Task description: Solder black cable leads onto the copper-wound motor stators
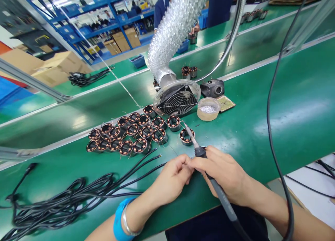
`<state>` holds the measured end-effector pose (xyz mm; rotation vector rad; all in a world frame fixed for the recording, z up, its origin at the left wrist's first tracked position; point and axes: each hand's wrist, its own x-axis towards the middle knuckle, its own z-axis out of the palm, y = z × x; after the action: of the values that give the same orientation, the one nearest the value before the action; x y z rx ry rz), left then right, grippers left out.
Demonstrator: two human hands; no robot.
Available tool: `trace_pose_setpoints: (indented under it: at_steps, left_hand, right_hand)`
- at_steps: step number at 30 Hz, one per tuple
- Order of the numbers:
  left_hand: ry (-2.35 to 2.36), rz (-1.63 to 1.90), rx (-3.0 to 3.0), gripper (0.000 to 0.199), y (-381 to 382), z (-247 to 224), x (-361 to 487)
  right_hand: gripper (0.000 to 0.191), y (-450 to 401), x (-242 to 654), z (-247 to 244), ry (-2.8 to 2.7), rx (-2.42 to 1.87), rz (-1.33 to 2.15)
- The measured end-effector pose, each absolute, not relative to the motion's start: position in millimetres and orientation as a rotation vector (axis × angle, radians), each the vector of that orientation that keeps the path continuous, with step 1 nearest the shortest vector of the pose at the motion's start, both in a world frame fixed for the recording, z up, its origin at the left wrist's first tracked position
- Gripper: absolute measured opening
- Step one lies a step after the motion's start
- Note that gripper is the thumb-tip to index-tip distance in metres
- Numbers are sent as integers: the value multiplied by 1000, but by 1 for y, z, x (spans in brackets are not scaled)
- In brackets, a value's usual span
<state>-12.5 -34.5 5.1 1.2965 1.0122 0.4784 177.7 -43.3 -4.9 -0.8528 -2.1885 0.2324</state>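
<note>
My right hand (227, 174) is wrapped round a soldering iron (222, 199), its tip slanting up and away over the bench. Beneath the iron's shaft sits a copper-wound motor stator (186, 137); I cannot tell whether they touch. My left hand (175, 176) is closed in a pinch, its fingertips meeting those of my right. What it pinches is hidden; a black cable (154, 168) runs up to this hand. Another stator (173, 123) lies near the iron's tip, and part of one shows just behind my right hand. Several more stators (141, 145) stand in a group to the left.
Coiled black cables (70, 199) lie on the left of the green bench (251, 129). Behind the stators stands a fan (180, 100) with a foil duct (170, 35). Beside it are a tub (208, 110), a yellowish pad (226, 103) and a black holder (213, 89). A co-worker stands across.
</note>
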Motion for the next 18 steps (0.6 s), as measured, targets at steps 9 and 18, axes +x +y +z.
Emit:
trace_pose_setpoints:
  at_steps: [9,18]
  left_hand:
    - [1097,509,1196,36,-34,7,-7]
    - [1137,642,1069,33,-36,-1,1]
  right_hand:
    - [30,-45,191,-5,-2005,-827,485]
    - [26,-39,169,-28,-1653,-1063,375]
